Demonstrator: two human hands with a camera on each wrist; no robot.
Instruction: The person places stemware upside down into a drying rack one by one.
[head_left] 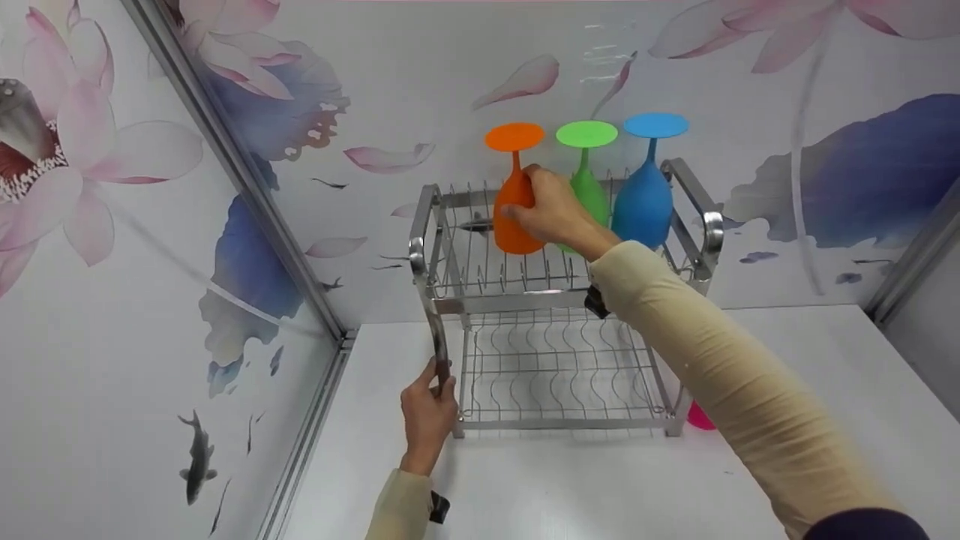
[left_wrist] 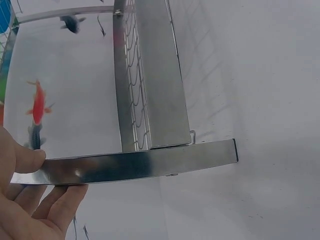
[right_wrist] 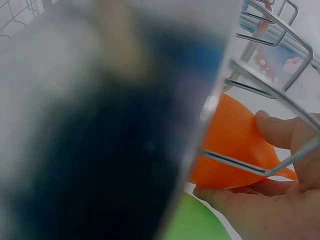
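Note:
Upside down on the top tier of a metal dish rack [head_left: 525, 301] stand an orange goblet [head_left: 517, 217], a green goblet [head_left: 587, 135] and a blue goblet [head_left: 643, 199]. My right hand [head_left: 559, 206] grips the orange goblet around its bowl, thumb on the near side, partly covering the green one. In the right wrist view the orange goblet [right_wrist: 235, 140] lies between thumb and fingers [right_wrist: 225, 200], behind the rack's wires. Lower down, my left hand [head_left: 429, 412] holds the rack's left front upright [head_left: 437, 337]. The left wrist view shows the thumb and fingers [left_wrist: 65, 205] pinching that metal bar [left_wrist: 100, 169].
The rack's lower tier [head_left: 555, 367] has wavy wires. A pink object [head_left: 702, 416] shows behind the rack's right foot. White panels with lotus and fish pictures [head_left: 420, 75] stand behind and to the left, joined by a metal corner strip [head_left: 247, 180]. The white tabletop [head_left: 555, 487] extends in front.

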